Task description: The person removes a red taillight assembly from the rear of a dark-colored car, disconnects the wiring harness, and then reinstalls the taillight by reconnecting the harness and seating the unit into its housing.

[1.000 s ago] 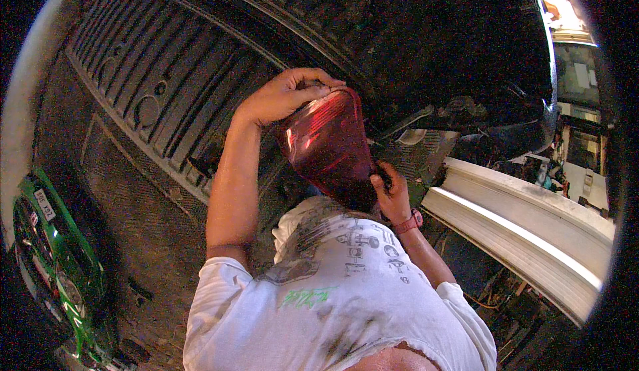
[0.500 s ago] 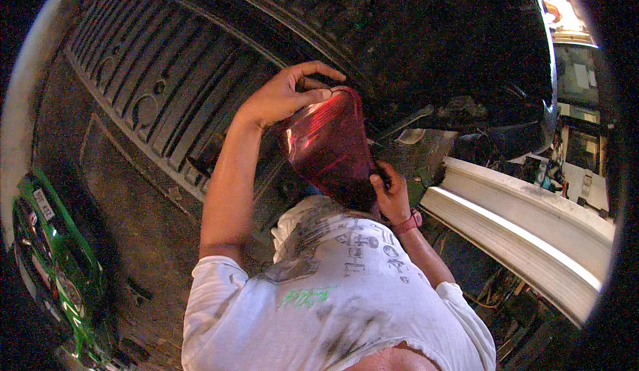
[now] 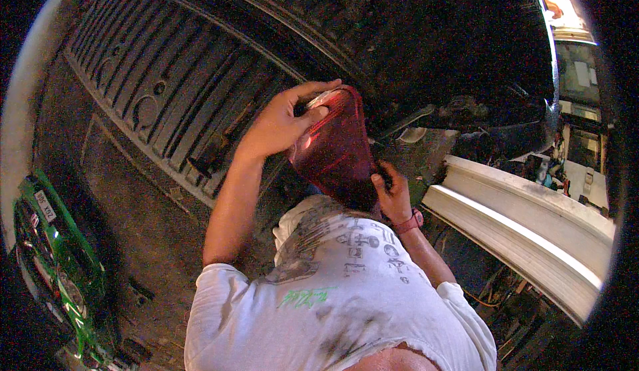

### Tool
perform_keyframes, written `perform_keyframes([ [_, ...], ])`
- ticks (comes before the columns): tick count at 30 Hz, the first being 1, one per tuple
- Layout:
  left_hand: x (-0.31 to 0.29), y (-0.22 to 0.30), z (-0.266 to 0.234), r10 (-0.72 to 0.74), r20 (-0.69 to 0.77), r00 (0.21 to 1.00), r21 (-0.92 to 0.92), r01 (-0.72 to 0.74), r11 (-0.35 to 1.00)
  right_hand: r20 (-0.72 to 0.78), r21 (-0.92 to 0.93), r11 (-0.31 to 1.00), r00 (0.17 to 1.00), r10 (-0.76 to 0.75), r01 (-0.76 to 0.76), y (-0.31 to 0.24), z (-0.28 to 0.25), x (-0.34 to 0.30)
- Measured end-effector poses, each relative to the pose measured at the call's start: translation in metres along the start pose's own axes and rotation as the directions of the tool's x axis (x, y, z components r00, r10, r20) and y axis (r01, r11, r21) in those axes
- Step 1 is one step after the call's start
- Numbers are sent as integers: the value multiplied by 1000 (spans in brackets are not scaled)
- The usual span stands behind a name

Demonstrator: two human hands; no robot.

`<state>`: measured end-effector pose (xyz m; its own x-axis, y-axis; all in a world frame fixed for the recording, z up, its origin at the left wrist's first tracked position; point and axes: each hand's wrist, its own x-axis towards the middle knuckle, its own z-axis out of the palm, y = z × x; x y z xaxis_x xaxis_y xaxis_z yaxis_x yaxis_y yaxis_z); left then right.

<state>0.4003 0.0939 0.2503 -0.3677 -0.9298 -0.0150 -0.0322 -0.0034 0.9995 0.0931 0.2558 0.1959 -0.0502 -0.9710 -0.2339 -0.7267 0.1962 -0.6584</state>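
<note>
A glossy red tail light [image 3: 339,148], roughly triangular with rounded corners, is in front of my torso. My left hand [image 3: 286,121] grips its upper left edge, thumb on the red face and fingers along the top rim. At the lower right edge my right hand [image 3: 393,194] holds it, the thumb on the near side and the other fingers partly hidden behind. The lower end of the light falls in shadow close to my shirt, and its back is out of sight. A red watch [image 3: 411,220] is on my right wrist.
A dark ribbed panel [image 3: 193,71] stretches across the upper left. Low at the left stands a glossy green vehicle part [image 3: 73,264] with a small plate. Long white metal profiles [image 3: 519,221] lie at the right, beside a dark cluttered area. Bright light enters at the upper right.
My left hand has come down a little, and its raised fingers have closed onto the light's top rim. The right hand stays at the lower right edge.
</note>
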Motion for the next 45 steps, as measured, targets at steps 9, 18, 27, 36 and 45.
perform_keyframes([
  [9,-14,-3,32,31,-319,947,181,28,983,25,67,998,1000,-14,12,-8,-5,0],
  [18,-14,-10,42,39,-406,913,185,41,982,89,17,997,993,78,-79,-17,-11,0],
  [27,-3,-3,33,-119,-369,922,74,157,985,89,21,999,995,45,-47,-22,-18,-5],
  [36,6,-10,24,-166,-203,965,-113,146,983,84,63,996,994,65,-70,-10,-17,-4],
  [45,8,-14,25,-206,-280,937,-137,174,975,110,-15,1000,993,29,-27,-66,-40,10],
])
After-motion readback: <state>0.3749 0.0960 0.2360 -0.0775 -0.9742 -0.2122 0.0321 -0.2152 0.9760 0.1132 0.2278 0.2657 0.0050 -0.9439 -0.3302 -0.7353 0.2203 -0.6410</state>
